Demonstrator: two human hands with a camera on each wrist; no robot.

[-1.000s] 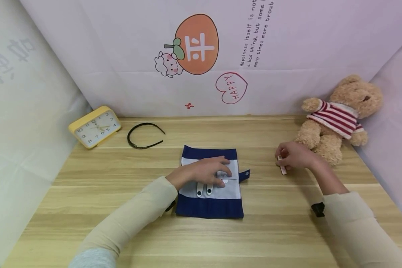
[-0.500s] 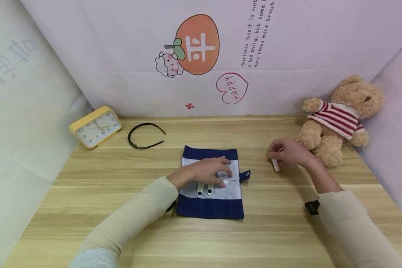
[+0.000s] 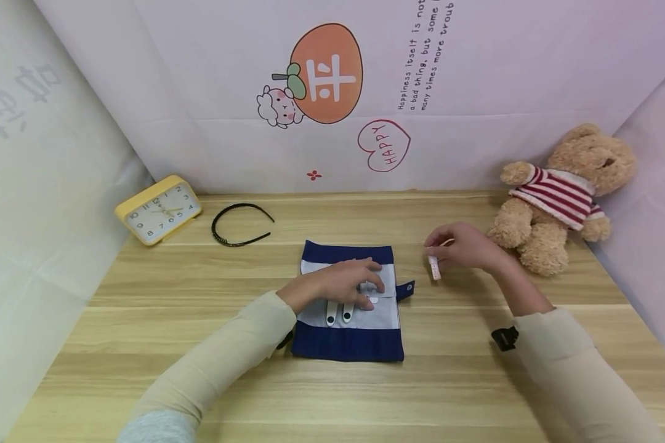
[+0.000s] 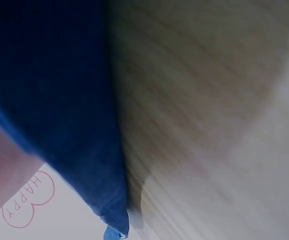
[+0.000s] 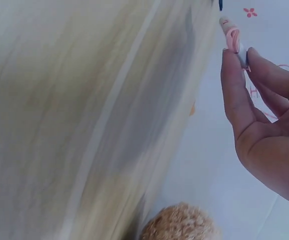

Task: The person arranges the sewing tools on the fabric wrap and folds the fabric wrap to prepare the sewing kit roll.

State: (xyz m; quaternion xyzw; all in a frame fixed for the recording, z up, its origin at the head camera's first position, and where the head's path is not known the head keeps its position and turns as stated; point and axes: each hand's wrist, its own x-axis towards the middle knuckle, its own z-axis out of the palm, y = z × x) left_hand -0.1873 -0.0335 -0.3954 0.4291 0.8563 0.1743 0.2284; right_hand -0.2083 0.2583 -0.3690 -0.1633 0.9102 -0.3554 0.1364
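A navy cloth roll-up pouch point(image 3: 348, 346) with a pale grey lining lies unfolded on the table. My left hand point(image 3: 340, 282) rests on it with fingers spread, covering part of the lining. Below the palm, two white handles point(image 3: 330, 315) with black dots poke out; their other ends are hidden. To the right of the pouch, my right hand point(image 3: 465, 246) pinches a rolled tape measure point(image 3: 434, 267), pale pink with small marks, between thumb and fingertips. The right wrist view shows the coiled pink layers of the tape measure point(image 5: 233, 39) above the table.
A yellow clock point(image 3: 159, 210) and a black headband point(image 3: 217, 226) are at the back left. A teddy bear point(image 3: 554, 197) in a striped top leans in the back right corner. From the pouch's right side sticks out a snap tab point(image 3: 405, 290). Printed white sheets point(image 3: 227, 147) enclose the table.
My right hand has moved left from beside the bear towards the pouch, carrying the tape measure. The left hand stays where it was on the pouch.
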